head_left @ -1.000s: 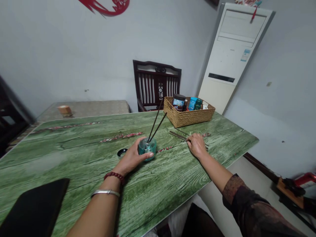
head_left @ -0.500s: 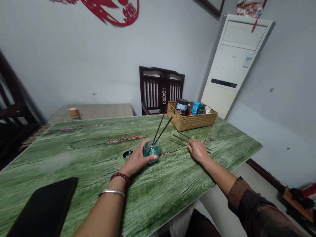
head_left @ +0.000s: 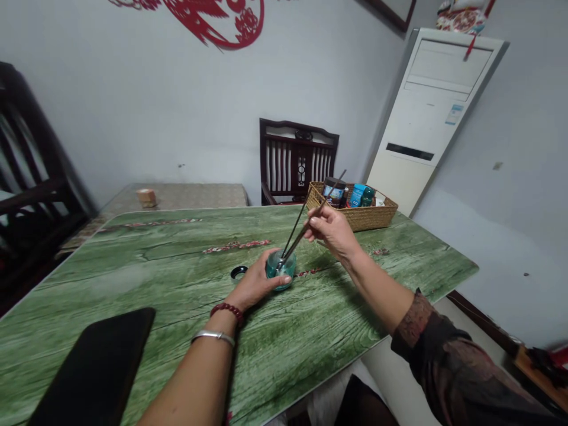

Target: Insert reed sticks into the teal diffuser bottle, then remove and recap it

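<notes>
A small teal glass jar (head_left: 281, 273) stands on the green wood-patterned table (head_left: 186, 284), and my left hand (head_left: 256, 280) is wrapped round its left side and front. Thin dark sticks (head_left: 294, 229) lean up and to the right out of the jar's mouth. My right hand (head_left: 331, 231), above and to the right of the jar, pinches a dark stick whose lower end is at the jar's opening. Just left of the jar, a black ring-shaped cap (head_left: 238, 273) lies on the table, close to my left hand.
Behind my right hand is a wicker basket (head_left: 373, 220) of jars and bottles. A black flat object (head_left: 95, 367) lies at the front left. A dark wooden chair (head_left: 299, 160) stands beyond the table, and a small box (head_left: 146, 198) sits on a surface behind.
My right hand has risen from the sticks on the table and moved left to the jar, now pinching a stick. My left hand still holds the jar. The view has shifted slightly.
</notes>
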{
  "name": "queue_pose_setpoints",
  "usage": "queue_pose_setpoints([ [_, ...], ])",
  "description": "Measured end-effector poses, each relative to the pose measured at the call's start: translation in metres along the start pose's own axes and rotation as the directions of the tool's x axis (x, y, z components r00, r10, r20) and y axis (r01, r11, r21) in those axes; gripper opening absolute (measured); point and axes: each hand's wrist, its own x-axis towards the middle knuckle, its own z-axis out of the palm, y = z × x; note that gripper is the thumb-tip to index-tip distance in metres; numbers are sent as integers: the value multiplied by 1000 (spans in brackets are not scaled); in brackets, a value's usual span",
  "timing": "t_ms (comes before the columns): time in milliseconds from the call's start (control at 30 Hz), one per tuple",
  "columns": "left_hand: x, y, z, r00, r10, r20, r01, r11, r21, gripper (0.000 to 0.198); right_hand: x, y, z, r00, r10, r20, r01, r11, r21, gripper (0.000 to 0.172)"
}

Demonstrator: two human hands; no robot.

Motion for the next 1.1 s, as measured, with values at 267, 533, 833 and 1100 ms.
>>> queue_pose_setpoints([
  [267,0,-3,-1,1000,-2,6,2,1000,11,75,27,-8,24,985,-169,34,171,947,-270,15],
  [533,-1,-1,-1,1000,6,9,-6,1000,22,75,24,15,24,986,-134,97,164,867,-470,8],
  [833,0,-3,-1,1000,-7,9,7,999,34,75,5,14,-6,987,-142,76,160,797,-582,12],
  [1100,1,0,-3,999,-40,-2,40,998,58,76,-11,10,-96,980,-162,-116,-8,549,-835,11],
])
